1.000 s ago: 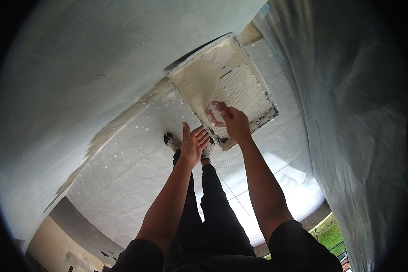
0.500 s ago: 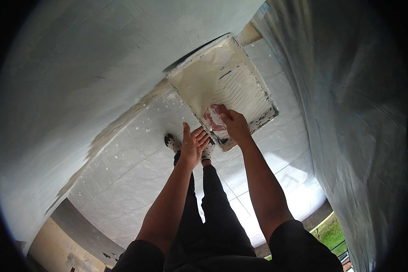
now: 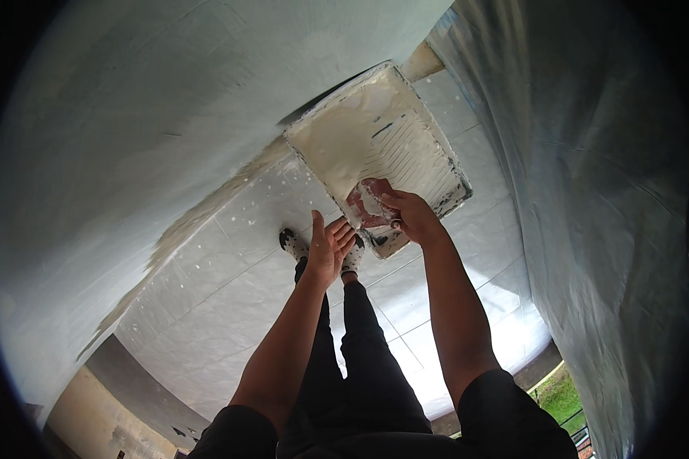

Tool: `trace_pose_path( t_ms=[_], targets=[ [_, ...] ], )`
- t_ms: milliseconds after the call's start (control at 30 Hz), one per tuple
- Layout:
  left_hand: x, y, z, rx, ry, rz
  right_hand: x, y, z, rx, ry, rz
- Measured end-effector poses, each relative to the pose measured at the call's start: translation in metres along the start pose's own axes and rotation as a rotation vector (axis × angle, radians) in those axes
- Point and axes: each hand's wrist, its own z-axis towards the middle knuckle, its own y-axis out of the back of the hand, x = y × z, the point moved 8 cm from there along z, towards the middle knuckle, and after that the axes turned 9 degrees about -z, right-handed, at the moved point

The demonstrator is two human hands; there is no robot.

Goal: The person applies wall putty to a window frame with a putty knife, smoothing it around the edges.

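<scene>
My right hand [image 3: 413, 215] grips a flat reddish spreader [image 3: 374, 208], its face smeared with whitish paste. It is over the near left part of a paint tray [image 3: 450, 157], whose ribbed slope and deep end are coated with creamy white paste. The thumb lies on top of the spreader, and the other fingers are partly hidden beneath it. By the tray's near left edge, my left hand [image 3: 330, 247] is open and holds nothing, thumb up and fingers stretched toward the tray. I cannot tell whether its fingertips touch the rim.
A pale wall [image 3: 130, 145] rises on the left, rough along its lower edge. Hanging plastic sheeting [image 3: 589, 191] closes off the right side. Grey covering [image 3: 230, 306] with white splashes lies on the floor. My socked feet [image 3: 293, 243] stand below the tray.
My right hand has shifted slightly right and turned, so more of the spreader's paste-covered face shows. My left hand has barely moved and stays open.
</scene>
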Motion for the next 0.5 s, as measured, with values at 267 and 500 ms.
trace_pose_path(
  t_ms=[267,500],
  targets=[
    [-0.008,0.017,-0.025,-0.049,-0.043,0.008,-0.001,0.005,-0.042,0.081,0.129,0.292],
    [-0.024,-0.005,-0.107,0.019,-0.106,0.011,0.039,-0.026,-0.164,0.107,0.159,0.469]
  ],
)
